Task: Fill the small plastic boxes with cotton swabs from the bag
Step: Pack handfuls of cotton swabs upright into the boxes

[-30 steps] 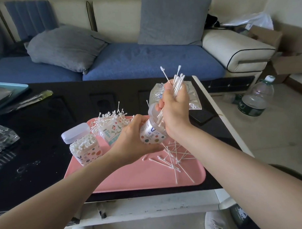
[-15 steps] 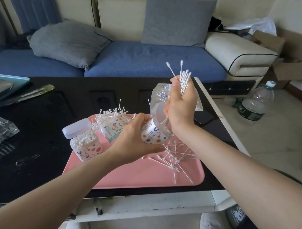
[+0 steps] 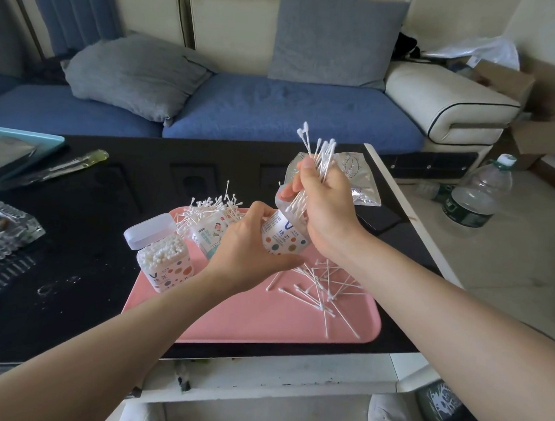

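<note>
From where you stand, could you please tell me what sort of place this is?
Most likely a home living room: a blue-cushioned sofa with a grey pillow stands behind a black coffee table.

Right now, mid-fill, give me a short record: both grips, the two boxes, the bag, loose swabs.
left-hand grip: holds the open dotted box, tilted
right-hand grip: clutches a swab bundle, lower ends at that box's mouth
second box: at the pink tray left edge, full, lid open
bag: on the tray, swabs sticking out
loose swabs: scattered on the tray under the right wrist
</note>
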